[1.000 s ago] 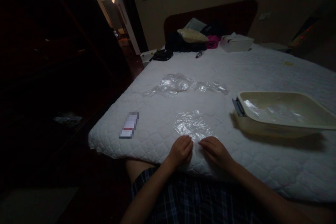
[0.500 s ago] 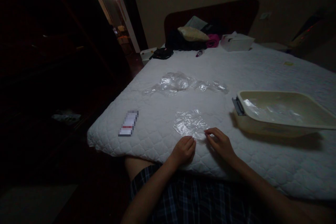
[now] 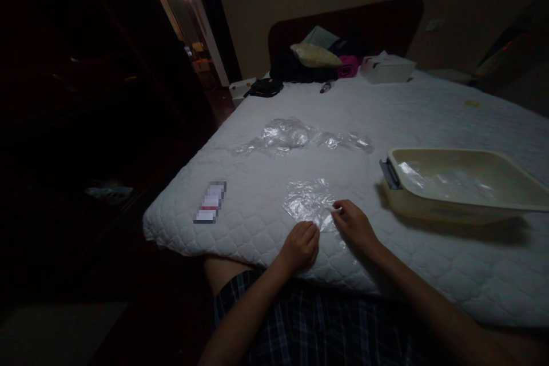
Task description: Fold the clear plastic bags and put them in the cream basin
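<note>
A clear, wrinkled plastic bag [image 3: 306, 199] lies flat on the white quilted bed near its front edge. My left hand [image 3: 301, 245] rests at the bag's near edge, fingers curled together on the plastic. At the bag's right side, my right hand [image 3: 352, 224] has thumb and fingertips pinched on the film. The fingertips of both hands are small and dim in this light. Farther back on the bed, a heap of crumpled clear plastic bags [image 3: 287, 134] stretches sideways.
To the right stands a cream plastic bin [image 3: 454, 214] with a grey latch and clear plastic inside. A blurred-out phone-like object [image 3: 210, 203] lies at left. Near the headboard [image 3: 386, 14] are a cushion [image 3: 315, 55], a black bag [image 3: 266, 87] and a white box [image 3: 388, 70].
My right hand has moved slightly up and left over the bag, and the plastic's right edge has shifted with more film showing below it. My left hand has barely moved.
</note>
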`<state>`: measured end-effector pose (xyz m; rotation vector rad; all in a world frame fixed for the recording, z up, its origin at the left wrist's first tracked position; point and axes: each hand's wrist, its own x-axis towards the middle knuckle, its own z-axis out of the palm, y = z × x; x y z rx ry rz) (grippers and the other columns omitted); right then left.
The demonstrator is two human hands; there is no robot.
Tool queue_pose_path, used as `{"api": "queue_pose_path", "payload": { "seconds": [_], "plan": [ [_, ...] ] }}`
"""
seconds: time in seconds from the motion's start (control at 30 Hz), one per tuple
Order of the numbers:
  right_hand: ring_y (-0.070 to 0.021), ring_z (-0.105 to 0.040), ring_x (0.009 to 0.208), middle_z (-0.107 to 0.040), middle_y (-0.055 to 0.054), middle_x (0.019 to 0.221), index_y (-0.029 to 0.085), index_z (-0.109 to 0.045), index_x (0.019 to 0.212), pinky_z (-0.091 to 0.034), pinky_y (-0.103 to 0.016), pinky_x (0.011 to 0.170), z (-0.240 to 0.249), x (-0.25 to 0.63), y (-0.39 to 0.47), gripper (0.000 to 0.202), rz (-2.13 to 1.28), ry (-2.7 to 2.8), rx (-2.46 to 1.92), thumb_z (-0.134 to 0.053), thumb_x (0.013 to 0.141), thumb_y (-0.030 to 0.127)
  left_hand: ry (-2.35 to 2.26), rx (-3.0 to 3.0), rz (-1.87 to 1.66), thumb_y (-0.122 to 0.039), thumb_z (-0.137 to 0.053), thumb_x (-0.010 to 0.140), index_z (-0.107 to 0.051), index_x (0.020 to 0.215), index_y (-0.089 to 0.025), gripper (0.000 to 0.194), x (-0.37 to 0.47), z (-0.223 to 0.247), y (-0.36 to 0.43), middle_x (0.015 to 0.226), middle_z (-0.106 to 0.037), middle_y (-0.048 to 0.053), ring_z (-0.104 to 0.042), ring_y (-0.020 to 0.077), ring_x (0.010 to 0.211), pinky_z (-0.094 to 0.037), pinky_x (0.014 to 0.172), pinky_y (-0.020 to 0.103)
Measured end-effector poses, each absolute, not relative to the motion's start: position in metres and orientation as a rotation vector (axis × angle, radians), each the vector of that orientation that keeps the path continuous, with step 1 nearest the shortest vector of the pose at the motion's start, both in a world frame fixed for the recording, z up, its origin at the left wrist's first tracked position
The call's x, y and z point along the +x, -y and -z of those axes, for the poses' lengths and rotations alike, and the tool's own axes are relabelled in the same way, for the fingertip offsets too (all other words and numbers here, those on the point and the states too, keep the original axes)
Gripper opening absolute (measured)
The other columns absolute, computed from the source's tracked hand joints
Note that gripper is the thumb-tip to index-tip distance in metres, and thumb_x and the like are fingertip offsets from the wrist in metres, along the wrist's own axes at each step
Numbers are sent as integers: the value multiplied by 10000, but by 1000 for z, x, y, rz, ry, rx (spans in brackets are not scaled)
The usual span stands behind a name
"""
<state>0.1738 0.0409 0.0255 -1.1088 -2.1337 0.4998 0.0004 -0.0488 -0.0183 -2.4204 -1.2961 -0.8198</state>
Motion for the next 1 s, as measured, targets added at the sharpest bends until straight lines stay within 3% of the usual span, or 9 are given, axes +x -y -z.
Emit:
{"api": "queue_pose_path", "payload": {
  "seconds": [0.6,1.0],
  "plan": [
    [-201,-535,861,-578,-84,925,175,-646,907,-423,-338,777,-19,183,-46,199,-333,2401,-1087,-465,827,199,1416,-2359,726,-225,-426,774,-497,1156,-69,419,1,19,50,1141,-552,169,-438,277,1149,-368,957,467],
    [-216,-541,905,-563,-98,963,171,-592,997,-463,-375,793,-31,218,-43,220,-266,2263,-965,-440,844,211,1344,-2338,766,-188,-413,791,-486,1163,-65,399,-1,22,50,1161,-544,180,-440,272,1159,-389,945,456]
  ]
}}
